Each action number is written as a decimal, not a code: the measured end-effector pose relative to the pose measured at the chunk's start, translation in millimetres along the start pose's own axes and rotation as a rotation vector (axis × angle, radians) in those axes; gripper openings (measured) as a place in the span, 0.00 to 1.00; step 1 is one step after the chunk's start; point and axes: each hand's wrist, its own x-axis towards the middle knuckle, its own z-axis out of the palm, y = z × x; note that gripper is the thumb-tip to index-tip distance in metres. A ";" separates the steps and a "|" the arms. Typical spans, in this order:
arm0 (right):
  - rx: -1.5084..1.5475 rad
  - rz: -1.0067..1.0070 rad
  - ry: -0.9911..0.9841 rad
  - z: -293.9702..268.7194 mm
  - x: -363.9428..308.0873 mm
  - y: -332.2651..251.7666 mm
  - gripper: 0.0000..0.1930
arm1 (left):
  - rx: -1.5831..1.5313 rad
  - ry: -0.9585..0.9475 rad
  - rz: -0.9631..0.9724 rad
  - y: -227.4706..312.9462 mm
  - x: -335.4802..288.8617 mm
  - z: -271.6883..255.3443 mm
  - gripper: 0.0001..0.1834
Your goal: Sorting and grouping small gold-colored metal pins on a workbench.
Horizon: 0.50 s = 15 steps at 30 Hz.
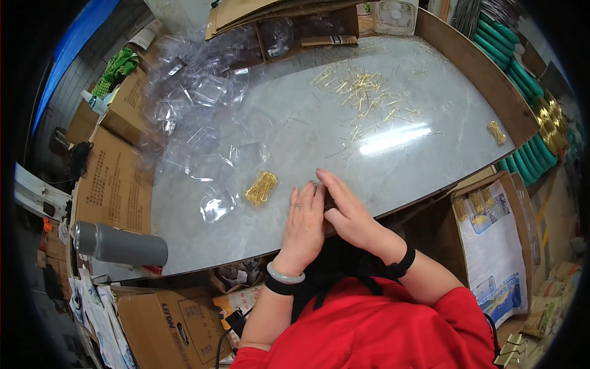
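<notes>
My left hand (305,222) and my right hand (349,214) are together at the table's front edge, palms turned toward each other. The left fingers lie side by side; the right index finger stretches forward and its thumb bends toward the left hand. A small dark gap shows between them, and whatever they hold is hidden. Just left of my left hand sits a bundle of gold wire hooks (261,188). Loose gold hooks (362,92) are scattered farther back on the table. Another gold bundle (496,132) lies near the right edge.
Clear plastic packs (209,91) are heaped along the table's left side. A grey bottle (123,243) lies at the front left corner. Cardboard borders the right edge (473,74). A small white fan (395,16) stands at the back. An open carton (495,246) with gold bundles is below right.
</notes>
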 end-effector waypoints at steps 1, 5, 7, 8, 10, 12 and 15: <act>0.074 0.007 -0.030 -1.8 2.4 1.2 0.34 | -0.011 0.018 -0.021 0.2 -0.7 0.9 0.32; -0.269 -0.078 -0.163 -37.7 8.8 -8.1 0.37 | -0.197 0.034 -0.083 2.3 -1.6 -3.9 0.40; -0.383 -0.192 -0.220 -41.1 10.5 -4.3 0.36 | -0.290 0.034 -0.119 3.1 -0.7 -9.7 0.44; -0.434 -0.233 -0.260 -42.7 13.2 -5.7 0.34 | -0.337 0.051 -0.119 0.5 -1.8 -9.6 0.46; -0.487 -0.281 -0.286 -42.5 14.7 -4.7 0.29 | -0.432 0.088 -0.113 -7.3 -3.2 -8.6 0.49; -0.480 -0.298 -0.265 -39.1 14.2 0.8 0.25 | -0.471 0.075 -0.126 -9.4 -4.5 -14.6 0.49; -0.470 -0.236 -0.186 -35.9 10.5 -0.6 0.20 | -0.445 0.057 -0.118 -14.6 -7.5 -18.0 0.49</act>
